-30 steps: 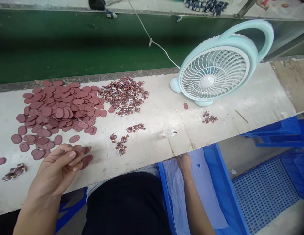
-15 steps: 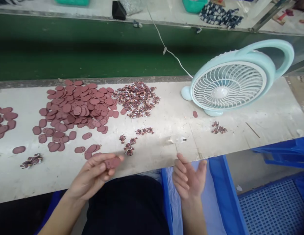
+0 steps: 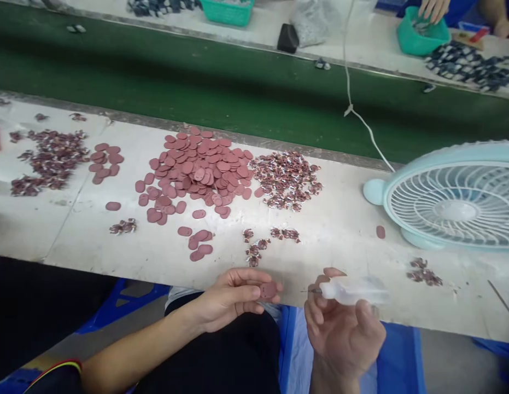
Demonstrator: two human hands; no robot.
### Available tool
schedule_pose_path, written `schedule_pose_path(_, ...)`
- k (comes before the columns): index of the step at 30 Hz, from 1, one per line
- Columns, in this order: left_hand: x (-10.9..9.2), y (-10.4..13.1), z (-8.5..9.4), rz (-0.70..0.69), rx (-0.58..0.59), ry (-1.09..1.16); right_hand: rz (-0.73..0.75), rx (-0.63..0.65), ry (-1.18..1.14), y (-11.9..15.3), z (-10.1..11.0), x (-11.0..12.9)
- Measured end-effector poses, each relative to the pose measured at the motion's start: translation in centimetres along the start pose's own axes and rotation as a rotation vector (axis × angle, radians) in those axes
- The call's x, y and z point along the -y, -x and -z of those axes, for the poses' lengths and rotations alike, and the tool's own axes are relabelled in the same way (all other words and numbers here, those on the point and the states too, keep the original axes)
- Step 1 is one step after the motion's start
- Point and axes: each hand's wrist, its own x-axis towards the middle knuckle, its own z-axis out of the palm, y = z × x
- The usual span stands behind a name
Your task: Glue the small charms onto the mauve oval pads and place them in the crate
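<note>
Pinched between thumb and fingers of my left hand (image 3: 233,298) is a reddish-brown oval piece (image 3: 268,290) with small holes. My right hand (image 3: 344,328) grips a translucent squeeze bottle (image 3: 356,290), its thin needle tip pointing left toward the oval piece, with a gap between them. Just beyond my left hand lie a few small brown-and-white figure pieces (image 3: 254,254) and several loose ovals (image 3: 200,243). Farther back sits a large heap of the same ovals (image 3: 205,164), beside a pile of small figure pieces (image 3: 287,178).
A light-blue fan (image 3: 455,208) stands on the right of the white table (image 3: 340,219), its cord (image 3: 369,128) running back. More figure pieces (image 3: 53,158) lie at far left. Across the green gap, a co-worker's hand (image 3: 434,10) reaches into a green basket (image 3: 422,38). A blue crate (image 3: 397,355) is below.
My right hand has picked up the squeeze bottle from the table, its needle now pointing left. My left hand still holds the oval. The head view has swung left.
</note>
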Motion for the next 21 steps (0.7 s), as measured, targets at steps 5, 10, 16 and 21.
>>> schedule_pose_path(5, 0.3, 0.0, -0.2, -0.027, -0.012, 0.016, 0.252, -0.18, 0.416, 2.2, -3.2, -2.2)
schedule_pose_path(10, 0.3, 0.2, -0.3, -0.057, 0.008, -0.042, 0.499, -0.233, 0.562, 2.4, -5.5, -3.6)
schedule_pose_path(16, -0.1, 0.1, -0.5, -0.062, 0.023, -0.091, 0.536, -0.278, 0.663, 2.4, -5.6, -4.2)
schedule_pose_path(21, -0.1, -0.2, -0.5, -0.057, 0.047, -0.095, 0.491, -0.282, 0.691, 2.8, -4.6, -4.5)
